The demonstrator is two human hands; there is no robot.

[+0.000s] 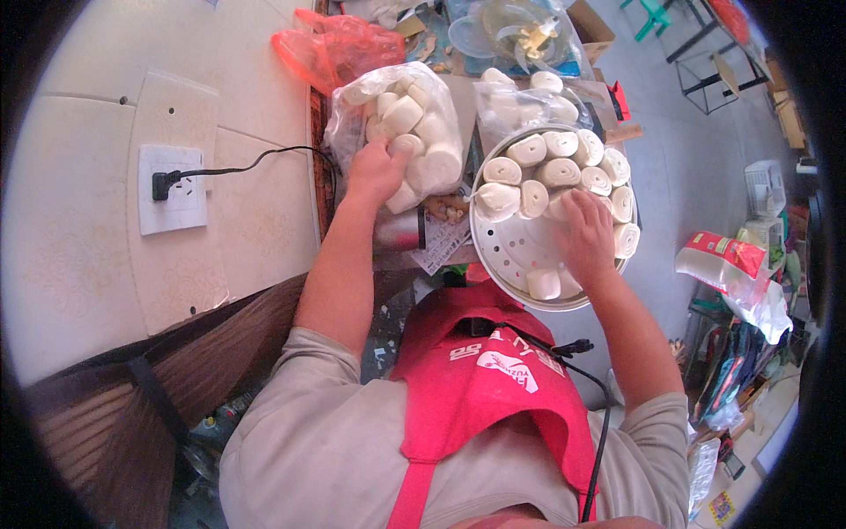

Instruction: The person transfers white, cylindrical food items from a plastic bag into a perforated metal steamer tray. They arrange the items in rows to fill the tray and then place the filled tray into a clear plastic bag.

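My left hand point(378, 170) reaches into the mouth of a clear plastic bag point(344, 112) full of white steamed buns point(403, 115). Its thumb and fingers touch a bun at the near side; whether they grip it or the bag film, I cannot tell. On the right is a round metal steamer tray point(505, 268) with a perforated bottom. Rolled white buns point(560, 172) stand close together over its far and right parts. My right hand point(587, 228) is over the tray, its fingers around a bun point(559, 205) that they partly hide. Another bun point(544, 284) lies near the tray's front rim.
A second clear bag of buns point(529, 109) lies behind the tray. A red plastic bag point(337, 53) is at the back left. Near the front edge are a metal cylinder point(400, 230) and a printed paper point(439, 244). A black cord point(258, 162) runs from a wall socket point(172, 188).
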